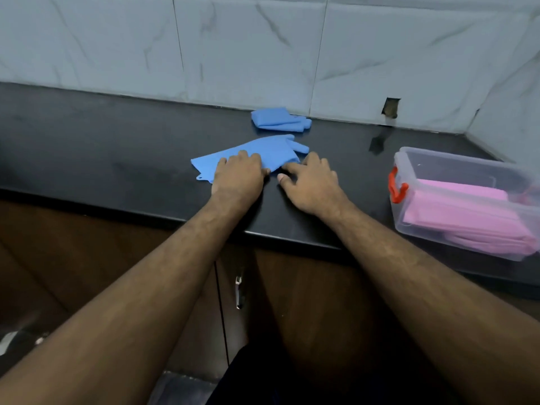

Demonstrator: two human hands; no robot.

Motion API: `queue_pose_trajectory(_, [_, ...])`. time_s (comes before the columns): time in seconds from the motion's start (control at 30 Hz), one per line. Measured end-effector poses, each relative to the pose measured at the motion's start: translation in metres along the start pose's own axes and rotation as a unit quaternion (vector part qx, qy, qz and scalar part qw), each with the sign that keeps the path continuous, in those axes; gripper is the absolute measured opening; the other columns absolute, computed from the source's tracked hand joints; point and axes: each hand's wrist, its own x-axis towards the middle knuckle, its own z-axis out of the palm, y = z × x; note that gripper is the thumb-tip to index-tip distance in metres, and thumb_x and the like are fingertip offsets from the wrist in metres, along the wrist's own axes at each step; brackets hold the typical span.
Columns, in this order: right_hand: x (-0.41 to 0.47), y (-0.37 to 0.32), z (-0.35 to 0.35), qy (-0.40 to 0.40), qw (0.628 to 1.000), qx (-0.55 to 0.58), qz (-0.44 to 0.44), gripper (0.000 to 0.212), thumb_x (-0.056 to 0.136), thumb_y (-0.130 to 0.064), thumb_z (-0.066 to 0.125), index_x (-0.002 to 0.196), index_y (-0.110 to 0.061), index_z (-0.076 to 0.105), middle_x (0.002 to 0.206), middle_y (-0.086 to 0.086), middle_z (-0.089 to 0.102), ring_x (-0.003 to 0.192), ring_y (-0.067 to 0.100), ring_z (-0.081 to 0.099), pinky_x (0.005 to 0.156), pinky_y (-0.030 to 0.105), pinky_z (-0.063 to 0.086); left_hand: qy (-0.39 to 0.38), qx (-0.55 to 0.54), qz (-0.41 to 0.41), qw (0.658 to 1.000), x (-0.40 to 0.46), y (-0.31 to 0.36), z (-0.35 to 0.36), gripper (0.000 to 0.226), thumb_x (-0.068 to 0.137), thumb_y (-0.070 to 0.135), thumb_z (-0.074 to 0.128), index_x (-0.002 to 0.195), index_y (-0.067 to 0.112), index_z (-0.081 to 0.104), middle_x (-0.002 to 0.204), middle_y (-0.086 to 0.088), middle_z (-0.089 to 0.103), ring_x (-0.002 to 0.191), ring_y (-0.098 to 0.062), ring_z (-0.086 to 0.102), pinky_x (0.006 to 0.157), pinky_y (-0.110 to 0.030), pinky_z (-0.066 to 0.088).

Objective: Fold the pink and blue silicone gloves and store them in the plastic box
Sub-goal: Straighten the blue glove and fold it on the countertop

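Two blue gloves are out on the black table [117,147], and the plastic box [455,171] makes the handiest landmark: it sits at the right with the pink gloves [461,211] already folded inside. The unfolded blue glove [263,153] lies flat to the left of the box, near the table's front edge, its fingers pointing toward the box. The folded blue glove [277,119] rests farther back from the box, close to the tiled wall [263,48].

The left hand [238,176] presses flat on the unfolded glove's cuff half, fingers straight and holding nothing. The right hand [309,182], between that glove and the box, has relaxed fingers touching the glove's near edge, with nothing gripped.

Silicone of this kind is probably light, floppy and a little tacky, so it should bend readily but may spring open unless pinned. A fair grip would be the finger end or the cuff corner, folded across the pinned middle.

The front edge runs just beneath both wrists, so the glove could slide off. Bare table lies between glove and box, leaving room to carry it over.
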Motion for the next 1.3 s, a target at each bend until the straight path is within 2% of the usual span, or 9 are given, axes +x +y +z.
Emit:
queue_pose_trajectory(0.17, [0.023,0.009,0.003,0.006,0.998,0.056,-0.035,0.052,0.097,-0.047,0.052,0.143,-0.023,0.048,0.120,0.007,0.058,0.114,0.030,0.056,0.095,0.046,0.047,0.092,0.023,0.026,0.995,0.024,0.009,0.004,0.020,0.102,0.007,0.040,0.114,0.006,0.056,0.114,-0.014,0.066,0.099,-0.035,0.065,0.079,-0.039,0.038])
queue_pose_trajectory(0.37, [0.048,0.006,0.003,0.008,0.973,0.232,-0.016,0.093,0.100,-0.044,0.054,0.163,-0.014,-0.007,0.083,0.002,0.067,0.075,0.015,0.066,0.066,0.033,0.051,0.136,-0.249,0.069,0.956,0.040,0.009,0.003,0.009,0.102,0.011,0.046,0.094,0.011,0.042,0.082,-0.006,0.056,0.071,-0.030,0.048,0.064,-0.035,0.029])
queue_pose_trajectory(0.57, [0.066,-0.002,0.002,0.041,0.920,0.388,-0.029,0.085,0.100,-0.055,0.053,0.163,-0.013,0.012,0.160,0.004,0.037,0.145,0.018,0.042,0.118,0.033,0.036,0.241,-0.474,0.009,0.847,0.059,0.007,0.011,0.032,0.109,0.028,0.040,0.079,0.018,0.041,0.063,0.012,0.047,0.057,0.004,0.049,0.056,-0.013,0.034])
queue_pose_trajectory(0.67, [0.068,-0.005,0.004,0.042,0.904,0.423,-0.044,0.056,0.104,-0.053,0.045,0.148,-0.020,0.041,0.144,0.000,0.054,0.127,0.014,0.057,0.112,0.043,0.045,0.099,-0.674,-0.091,0.726,0.070,0.007,0.011,0.049,0.106,0.055,0.036,0.095,0.016,0.065,0.089,0.002,0.073,0.084,-0.003,0.068,0.081,-0.031,0.057])
queue_pose_trajectory(0.73, [0.071,-0.003,0.005,0.061,0.906,0.418,-0.037,0.047,0.106,-0.045,0.047,0.146,-0.022,0.044,0.141,-0.004,0.054,0.117,0.009,0.059,0.109,0.038,0.047,-0.055,-0.794,-0.122,0.593,0.073,0.001,0.007,0.078,0.096,0.077,0.031,0.111,0.015,0.076,0.103,-0.012,0.079,0.092,-0.025,0.077,0.076,-0.040,0.063])
queue_pose_trajectory(0.77, [0.071,-0.002,0.005,0.080,0.906,0.414,-0.028,0.050,0.106,-0.038,0.051,0.150,-0.019,0.041,0.145,-0.003,0.049,0.117,0.007,0.058,0.108,0.033,0.047,-0.102,-0.807,-0.112,0.571,0.074,-0.004,0.006,0.085,0.091,0.084,0.029,0.111,0.017,0.079,0.104,-0.014,0.079,0.092,-0.028,0.078,0.072,-0.041,0.064])
queue_pose_trajectory(0.9, [0.075,0.002,0.003,0.126,0.884,0.449,-0.022,0.069,0.098,-0.020,0.067,0.157,-0.013,0.030,0.156,-0.002,0.036,0.137,0.013,0.049,0.112,0.037,0.048,-0.221,-0.806,-0.051,0.547,0.071,-0.006,0.002,0.085,0.085,0.085,0.043,0.124,0.017,0.075,0.125,-0.018,0.073,0.109,-0.034,0.073,0.094,-0.049,0.060])
queue_pose_trajectory(1.13, [0.075,0.005,-0.009,0.228,0.893,0.387,-0.013,0.076,0.095,-0.030,0.071,0.157,-0.013,0.031,0.151,0.000,0.041,0.136,0.006,0.045,0.112,0.028,0.043,-0.283,-0.806,-0.067,0.515,0.061,0.005,-0.009,0.035,0.092,0.041,0.069,0.106,0.010,0.081,0.099,-0.015,0.078,0.081,-0.028,0.077,0.068,-0.037,0.062])
queue_pose_trajectory(1.3, [0.073,0.007,-0.017,0.255,0.878,0.397,0.074,0.067,0.098,-0.059,0.053,0.148,-0.016,0.042,0.147,0.001,0.041,0.114,0.001,0.045,0.096,0.018,0.038,-0.258,-0.871,-0.098,0.406,0.063,0.005,-0.013,0.041,0.097,0.030,0.058,0.124,0.003,0.071,0.116,-0.021,0.074,0.097,-0.035,0.075,0.081,-0.043,0.062])
